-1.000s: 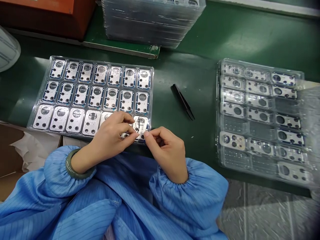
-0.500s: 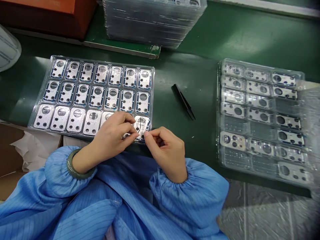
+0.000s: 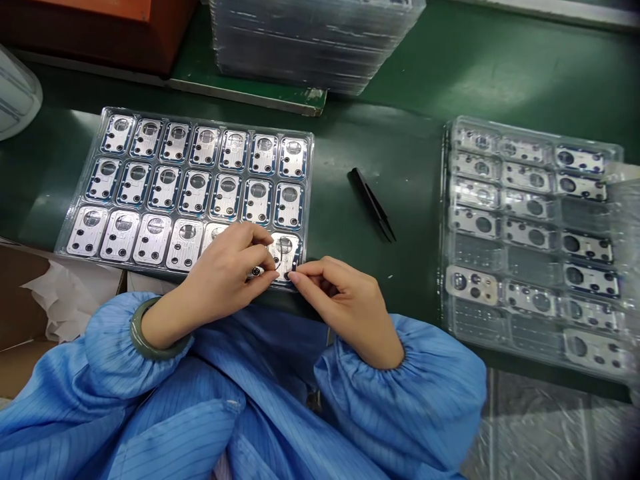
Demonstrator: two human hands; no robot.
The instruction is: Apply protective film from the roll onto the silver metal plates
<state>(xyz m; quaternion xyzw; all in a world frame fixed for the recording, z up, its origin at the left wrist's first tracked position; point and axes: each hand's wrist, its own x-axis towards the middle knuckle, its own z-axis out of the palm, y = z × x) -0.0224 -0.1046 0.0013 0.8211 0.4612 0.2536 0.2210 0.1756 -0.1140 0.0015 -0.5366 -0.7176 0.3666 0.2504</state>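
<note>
My left hand (image 3: pixel 223 263) rests at the front edge of a clear plastic tray (image 3: pixel 210 115), which holds three rows of silver and blue metal camera plates. Its fingertips are shut on a small round-holed metal part (image 3: pixel 256 271). A thin dark strip (image 3: pixel 277 261) shows over the corner plate (image 3: pixel 286 257). My right hand (image 3: pixel 340 293) has its fingertips pinched together at that plate's lower edge. I cannot tell whether they hold anything thin. Black tweezers (image 3: pixel 373 205) lie on the green mat (image 3: pixel 400 133), right of the tray, untouched.
A second clear tray (image 3: pixel 446 220) of metal plates stands to the right, with some pockets holding none. A stack of clear trays (image 3: pixel 310 47) stands at the back. A brown box (image 3: pixel 90 27) sits back left. A cardboard box with white paper (image 3: pixel 50 300) lies front left.
My right wrist has swung outward to the right while its fingertips stay at the corner plate. The whole scene has shifted slightly right in view. My left hand keeps its hold.
</note>
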